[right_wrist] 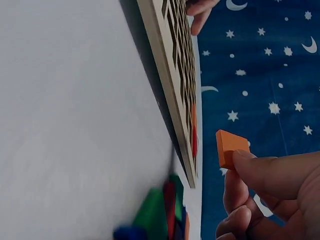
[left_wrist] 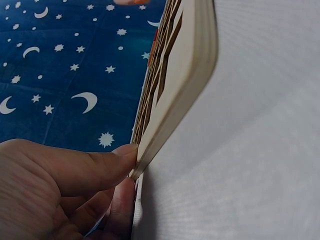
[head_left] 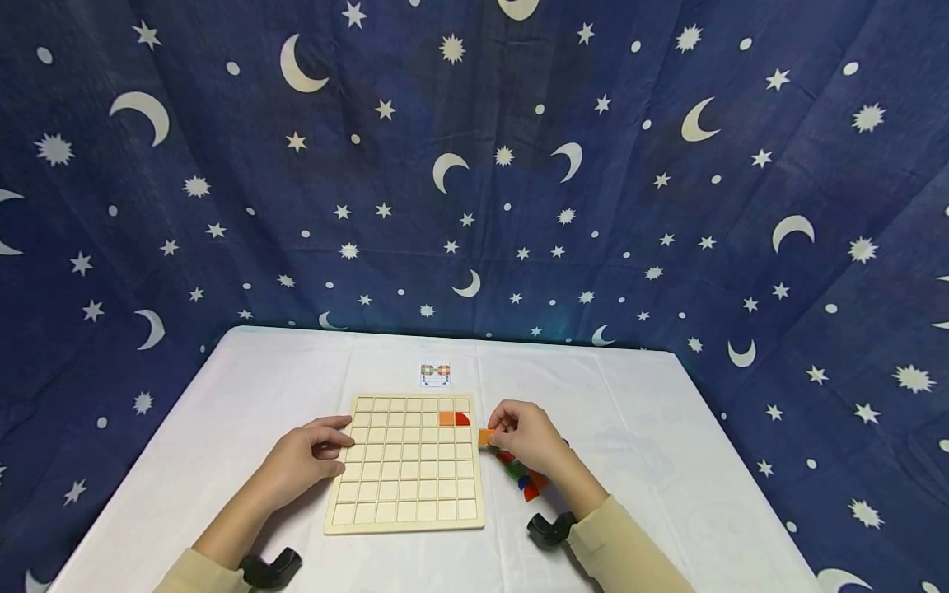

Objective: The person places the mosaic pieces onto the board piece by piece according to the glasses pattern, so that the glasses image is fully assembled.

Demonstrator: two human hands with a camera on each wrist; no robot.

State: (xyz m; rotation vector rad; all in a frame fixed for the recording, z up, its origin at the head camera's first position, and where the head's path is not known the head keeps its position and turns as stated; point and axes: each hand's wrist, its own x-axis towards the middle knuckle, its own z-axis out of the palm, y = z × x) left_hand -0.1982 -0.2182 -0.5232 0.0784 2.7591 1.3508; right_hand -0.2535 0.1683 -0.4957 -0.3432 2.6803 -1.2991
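A pale wooden grid board [head_left: 406,463] lies on the white table. An orange tile [head_left: 446,418] and a red tile [head_left: 462,419] sit in its top-right cells. My left hand [head_left: 307,455] holds the board's left edge [left_wrist: 172,102], its thumb [left_wrist: 100,165] on top and a finger beneath. Just off the board's right side, my right hand [head_left: 528,435] pinches a small orange square tile [head_left: 485,437], seen lifted off the table [right_wrist: 230,147] in the right wrist view. A heap of coloured tiles [head_left: 523,478] lies under that hand.
A small pattern card [head_left: 435,374] lies beyond the board's far edge. The table [head_left: 667,461] is covered in white cloth. A dark blue moon-and-star curtain [head_left: 474,165] hangs around it. The green, red and blue loose tiles [right_wrist: 160,212] lie close to the board's corner.
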